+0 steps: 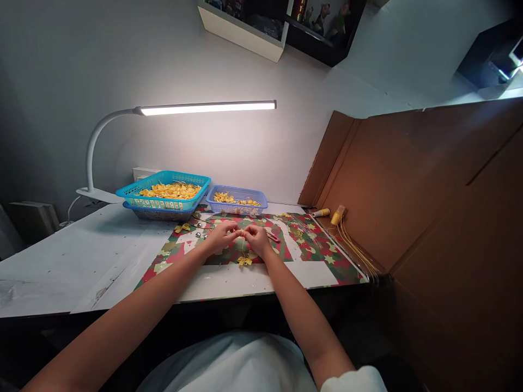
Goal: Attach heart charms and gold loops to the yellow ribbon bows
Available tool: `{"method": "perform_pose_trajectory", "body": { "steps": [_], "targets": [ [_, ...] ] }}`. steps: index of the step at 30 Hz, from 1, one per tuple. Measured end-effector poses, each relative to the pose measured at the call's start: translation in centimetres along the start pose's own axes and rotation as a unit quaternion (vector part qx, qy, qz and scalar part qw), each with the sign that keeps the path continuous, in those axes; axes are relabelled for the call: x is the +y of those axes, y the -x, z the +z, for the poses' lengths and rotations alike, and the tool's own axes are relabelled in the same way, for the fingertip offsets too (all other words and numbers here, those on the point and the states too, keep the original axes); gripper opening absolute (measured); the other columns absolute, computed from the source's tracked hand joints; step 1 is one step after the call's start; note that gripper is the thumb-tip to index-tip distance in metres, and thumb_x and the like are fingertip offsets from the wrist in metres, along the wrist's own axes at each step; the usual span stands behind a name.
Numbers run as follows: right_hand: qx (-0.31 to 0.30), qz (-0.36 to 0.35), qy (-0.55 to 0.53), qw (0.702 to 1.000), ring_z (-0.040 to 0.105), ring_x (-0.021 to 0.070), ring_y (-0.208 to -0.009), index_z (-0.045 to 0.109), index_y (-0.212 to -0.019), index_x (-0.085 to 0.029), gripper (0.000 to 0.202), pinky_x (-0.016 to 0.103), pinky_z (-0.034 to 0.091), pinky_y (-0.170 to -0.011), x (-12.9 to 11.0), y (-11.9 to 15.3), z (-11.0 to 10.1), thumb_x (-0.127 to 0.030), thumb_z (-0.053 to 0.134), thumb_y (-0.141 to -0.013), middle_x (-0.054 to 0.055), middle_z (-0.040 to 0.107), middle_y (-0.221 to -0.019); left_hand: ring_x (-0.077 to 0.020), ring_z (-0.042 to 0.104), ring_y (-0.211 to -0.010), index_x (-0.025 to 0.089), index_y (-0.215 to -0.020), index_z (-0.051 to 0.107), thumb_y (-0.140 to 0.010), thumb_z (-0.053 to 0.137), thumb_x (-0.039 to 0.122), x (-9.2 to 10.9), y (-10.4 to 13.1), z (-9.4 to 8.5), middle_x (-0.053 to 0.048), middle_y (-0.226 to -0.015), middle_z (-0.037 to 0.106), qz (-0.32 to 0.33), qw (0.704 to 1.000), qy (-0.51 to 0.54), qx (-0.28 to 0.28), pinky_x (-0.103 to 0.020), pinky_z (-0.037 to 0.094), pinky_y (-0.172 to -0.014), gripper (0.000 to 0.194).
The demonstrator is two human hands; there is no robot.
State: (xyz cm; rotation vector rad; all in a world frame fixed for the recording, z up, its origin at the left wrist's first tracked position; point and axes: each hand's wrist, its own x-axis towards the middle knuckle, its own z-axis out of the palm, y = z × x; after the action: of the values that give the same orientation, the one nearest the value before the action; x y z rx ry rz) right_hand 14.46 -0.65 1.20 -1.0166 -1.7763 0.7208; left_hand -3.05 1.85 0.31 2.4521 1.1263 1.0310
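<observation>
L hand (224,236) & R hand (257,239) meet, both pinching a thin string (243,250); the bit btwn them is too small to tell. The yellow bow (245,261) is at its low end, on or just over the worktop (81,261), can't tell. R hand hides pt. of a pink tool (273,237).

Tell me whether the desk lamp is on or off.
On: the desk lamp shows a bright white strip along its arm, and the wall behind is lit.

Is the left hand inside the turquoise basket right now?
No, the left hand meets the right hand above the patterned sheet, apart from the turquoise basket.
</observation>
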Motion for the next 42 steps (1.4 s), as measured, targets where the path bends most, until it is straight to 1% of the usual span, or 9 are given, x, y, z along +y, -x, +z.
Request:
{"method": "perform_pose_trajectory", "body": {
  "steps": [9,14,16,19,21,23,32,36,42],
  "targets": [
    [-0.003,-0.005,0.02,1.0,0.043,0.0124,-0.056,0.054,-0.06,-0.02,0.017,0.025,0.035,-0.056,-0.2,0.1,-0.2,-0.031,0.054,-0.073,-0.004,0.049,-0.056,-0.019,0.064,-0.087,0.014,-0.088,0.065,-0.094,0.059,0.037,0.3,-0.1,-0.1,-0.003,-0.09,0.067,-0.024,1.0,0.004,-0.011,-0.04,0.052,-0.082,0.024],
    [0.008,-0.004,0.032,0.999,0.044,0.0128,-0.057,0.053,-0.059,-0.02,0.013,0.024,0.035,-0.056,-0.1,0.1,-0.3,-0.026,0.054,-0.07,-0.004,0.049,-0.054,-0.0202,0.06,-0.083,0.016,-0.074,0.062,-0.09,0.057,0.041,1.3,0.1,-0.8,-0.003,-0.082,0.065,-0.058,0.998,0.012,-0.036,-0.035,0.046,-0.077,0.03],
    [0.017,0.0,0.033,0.999,0.044,0.0129,-0.058,0.052,-0.057,-0.02,0.013,0.024,0.035,-0.056,-0.1,0.1,-0.4,-0.026,0.054,-0.069,-0.004,0.048,-0.054,-0.0199,0.058,-0.075,0.018,-0.069,0.061,-0.083,0.059,0.046,2.0,0.4,-1.1,-0.003,-0.076,0.065,-0.076,0.994,0.021,-0.072,-0.031,0.043,-0.068,0.031],
    [0.025,0.008,0.028,0.999,0.043,0.0126,-0.057,0.049,-0.056,-0.02,0.014,0.024,0.034,-0.056,0.0,0.1,-0.6,-0.026,0.054,-0.068,-0.004,0.047,-0.054,-0.0178,0.056,-0.061,0.018,-0.067,0.064,-0.071,0.068,0.05,3.2,1.2,-1.4,-0.001,-0.064,0.063,-0.1,0.98,0.046,-0.163,-0.027,0.038,-0.056,0.032],
    [0.027,0.016,0.022,0.999,0.042,0.0122,-0.056,0.049,-0.055,-0.02,0.015,0.024,0.033,-0.055,0.2,0.2,-0.7,-0.027,0.054,-0.067,-0.005,0.046,-0.053,-0.0172,0.056,-0.058,0.019,-0.07,0.068,-0.066,0.072,0.051,3.8,1.6,-1.5,0.0,-0.062,0.064,-0.111,0.967,0.066,-0.219,-0.026,0.037,-0.052,0.033],
    [0.027,0.026,0.014,0.999,0.041,0.0117,-0.055,0.049,-0.055,-0.02,0.016,0.024,0.033,-0.054,0.4,0.3,-0.9,-0.028,0.054,-0.068,-0.005,0.045,-0.053,-0.0165,0.056,-0.057,0.019,-0.073,0.068,-0.063,0.075,0.05,4.3,1.9,-1.4,0.001,-0.062,0.064,-0.119,0.959,0.079,-0.244,-0.025,0.036,-0.051,0.033],
    [-0.024,0.089,-0.013,0.996,0.049,0.0129,-0.058,0.055,-0.051,-0.019,0.017,0.023,0.038,-0.054,0.7,3.0,-2.5,-0.022,0.052,-0.068,-0.002,0.054,-0.054,-0.015,0.053,-0.056,0.02,-0.072,0.066,-0.06,0.077,0.038,4.2,2.1,-0.8,0.003,-0.063,0.061,-0.142,0.955,0.124,-0.227,-0.024,0.035,-0.049,0.024],
    [-0.053,0.119,-0.008,0.991,0.045,0.0114,-0.053,0.058,-0.051,-0.018,0.016,0.022,0.033,-0.049,0.2,4.5,-2.4,-0.022,0.056,-0.066,-0.003,0.049,-0.05,-0.0138,0.05,-0.053,0.019,-0.07,0.064,-0.059,0.078,0.037,4.3,2.4,-0.6,0.004,-0.06,0.059,-0.148,0.953,0.155,-0.214,-0.023,0.033,-0.048,0.025],
    [-0.072,0.159,-0.017,0.984,0.037,0.0086,-0.047,0.052,-0.047,-0.018,0.018,0.021,0.028,-0.045,0.1,5.2,-1.9,-0.023,0.055,-0.064,-0.005,0.042,-0.046,-0.0106,0.044,-0.046,0.018,-0.07,0.06,-0.066,0.074,0.042,4.7,2.7,-0.6,0.006,-0.055,0.054,-0.164,0.939,0.221,-0.207,-0.022,0.027,-0.043,0.028]
  ]
}}
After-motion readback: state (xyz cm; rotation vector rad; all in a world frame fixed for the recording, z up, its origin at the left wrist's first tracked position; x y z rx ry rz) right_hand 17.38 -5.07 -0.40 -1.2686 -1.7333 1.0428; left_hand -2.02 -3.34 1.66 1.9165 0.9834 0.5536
